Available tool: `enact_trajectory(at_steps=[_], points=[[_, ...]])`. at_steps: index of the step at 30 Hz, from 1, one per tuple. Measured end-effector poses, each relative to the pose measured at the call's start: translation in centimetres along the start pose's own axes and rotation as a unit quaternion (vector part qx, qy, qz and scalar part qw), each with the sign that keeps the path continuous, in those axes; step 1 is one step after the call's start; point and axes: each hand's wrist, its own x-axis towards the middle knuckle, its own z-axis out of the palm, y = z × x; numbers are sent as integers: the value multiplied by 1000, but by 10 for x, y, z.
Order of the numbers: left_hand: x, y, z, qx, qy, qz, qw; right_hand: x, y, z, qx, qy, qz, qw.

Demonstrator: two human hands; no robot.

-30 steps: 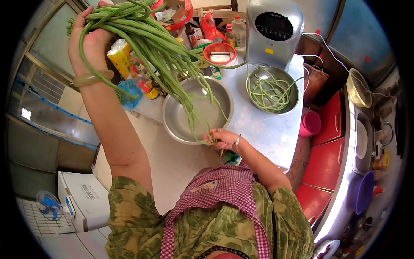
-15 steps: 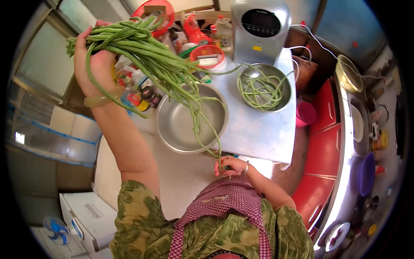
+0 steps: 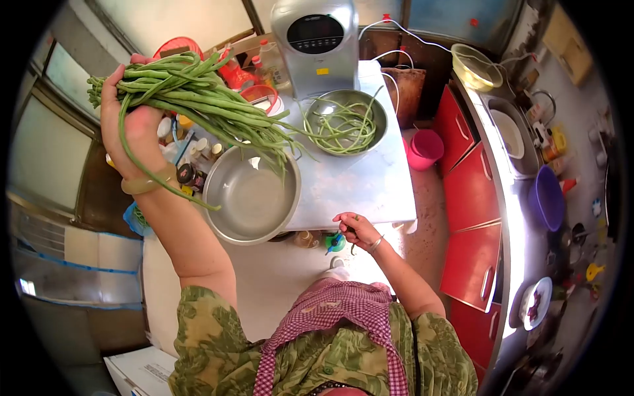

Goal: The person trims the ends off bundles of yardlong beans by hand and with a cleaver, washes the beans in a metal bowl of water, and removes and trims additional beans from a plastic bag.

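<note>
Partly curled, left fingers hold green beans.

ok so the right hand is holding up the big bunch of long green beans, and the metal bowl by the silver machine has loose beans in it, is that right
Not quite: the head view shows the left hand holding up the big bunch of long green beans. The metal bowl by the silver machine does have loose beans in it.

Silver machine with dark oval panel is standing on the table | one pink container is on the floor, beside the red cabinet doors | purple basin is near the metal sink
</note>
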Motion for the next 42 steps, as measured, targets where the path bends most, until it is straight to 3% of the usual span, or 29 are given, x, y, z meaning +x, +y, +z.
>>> enact_trajectory(at_steps=[2, 5, 9, 10, 13, 15, 17, 20, 22, 25, 30, 34, 36, 37, 39, 42], points=[[-9, 3, 18, -19, -51, -54, 997, -15, 7, -7, -4, 14, -26, 1000], [-34, -13, 49, 10, -85, -30, 996, -41, 9, -20, -5, 44, -85, 995], [-76, -45, 91, -35, -94, -121, 988, -75, 17, -54, 5, 120, -187, 975], [-83, -55, 99, -30, -95, -134, 986, -85, 14, -60, 43, 98, -216, 970], [-106, -90, 125, -4, -91, -149, 985, -117, 12, -65, 37, 67, -203, 976], [-129, -114, 136, 17, -112, -147, 983, -152, 28, -71, 10, -20, -161, 987], [-145, -142, 155, 32, -39, -86, 995, -188, 45, -81, 21, -75, -138, 987], [-129, -154, 142, -33, -143, -238, 960, -249, 78, -100, 62, -37, -130, 989], [-142, -161, 144, 24, -138, -209, 968, -299, 97, -98, 58, -32, -152, 986], [-139, -191, 148, -42, -142, -274, 950, -351, 115, -91, 46, 1, -204, 978], [-126, -282, 143, 41, -202, -284, 936, -414, 151, -69, -178, 185, -213, 943], [-162, -362, 133, 12, -220, -359, 907, -445, 225, -65, -123, 338, -197, 912], [-187, -398, 119, -106, -222, -481, 841, -447, 262, -66, -127, 471, -178, 855], [-221, -402, 118, -33, -210, -445, 870, -451, 277, -64, -134, 534, -182, 815], [-255, -420, 106, -12, -202, -475, 856, -450, 308, -69, -178, 652, -202, 709], [-317, -428, 98, 44, -267, -475, 837, -459, 342, -78, -38, 723, -203, 659]])
